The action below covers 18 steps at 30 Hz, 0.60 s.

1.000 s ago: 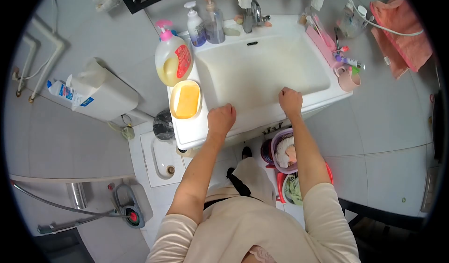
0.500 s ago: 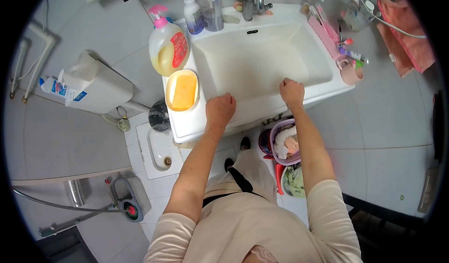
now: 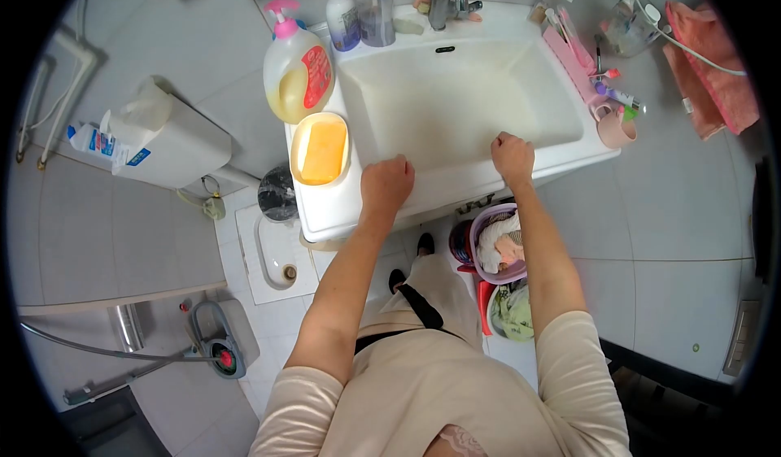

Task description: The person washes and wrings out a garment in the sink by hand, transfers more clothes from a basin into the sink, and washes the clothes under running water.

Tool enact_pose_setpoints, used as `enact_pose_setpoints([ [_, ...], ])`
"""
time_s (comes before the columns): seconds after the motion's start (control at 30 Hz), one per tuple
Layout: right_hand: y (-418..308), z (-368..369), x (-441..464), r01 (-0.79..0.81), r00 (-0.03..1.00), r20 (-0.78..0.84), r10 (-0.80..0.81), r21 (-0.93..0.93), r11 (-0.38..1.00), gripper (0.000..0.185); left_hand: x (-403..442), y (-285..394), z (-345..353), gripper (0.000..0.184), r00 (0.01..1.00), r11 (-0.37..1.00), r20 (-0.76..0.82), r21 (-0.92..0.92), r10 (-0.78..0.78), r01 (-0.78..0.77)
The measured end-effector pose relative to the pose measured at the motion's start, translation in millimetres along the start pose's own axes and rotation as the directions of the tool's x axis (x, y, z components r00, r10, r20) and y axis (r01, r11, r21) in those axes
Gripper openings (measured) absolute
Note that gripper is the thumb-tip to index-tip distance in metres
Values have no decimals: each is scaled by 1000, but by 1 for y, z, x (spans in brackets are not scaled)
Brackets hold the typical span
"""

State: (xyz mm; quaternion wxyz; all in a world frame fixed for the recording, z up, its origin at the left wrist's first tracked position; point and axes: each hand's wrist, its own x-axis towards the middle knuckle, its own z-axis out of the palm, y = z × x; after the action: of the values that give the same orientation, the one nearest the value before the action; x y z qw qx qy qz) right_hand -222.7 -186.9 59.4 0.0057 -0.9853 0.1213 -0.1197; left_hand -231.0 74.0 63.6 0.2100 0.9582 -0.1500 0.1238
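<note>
Sink (image 3: 451, 184): left hand (image 3: 387, 184) and right hand (image 3: 512, 161), fingers curled together, lay at its front edge; even weight seemed best.

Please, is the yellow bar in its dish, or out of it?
In it. The yellow bar lies inside the dish on the sink, to the left of the left hand.

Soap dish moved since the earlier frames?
No. Against the sink, the soap dish keeps its place on the left ledge; the whole view has shifted instead.
</note>
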Motion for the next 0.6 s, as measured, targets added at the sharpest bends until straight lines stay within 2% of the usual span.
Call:
enact_pose_setpoints([
  [0.27, -1, -4, 0, 2, 1000, 7, -2, -27, 1000, 24, 1, 0, 0, 24, 1000, 1000, 21, -11, -17, 18],
  [0.6, -1, -3, 2, -17, 999, 37, 16, 26, 1000, 24, 2, 2, -3, 25, 997, 999, 55, -7, -54, 54],
])
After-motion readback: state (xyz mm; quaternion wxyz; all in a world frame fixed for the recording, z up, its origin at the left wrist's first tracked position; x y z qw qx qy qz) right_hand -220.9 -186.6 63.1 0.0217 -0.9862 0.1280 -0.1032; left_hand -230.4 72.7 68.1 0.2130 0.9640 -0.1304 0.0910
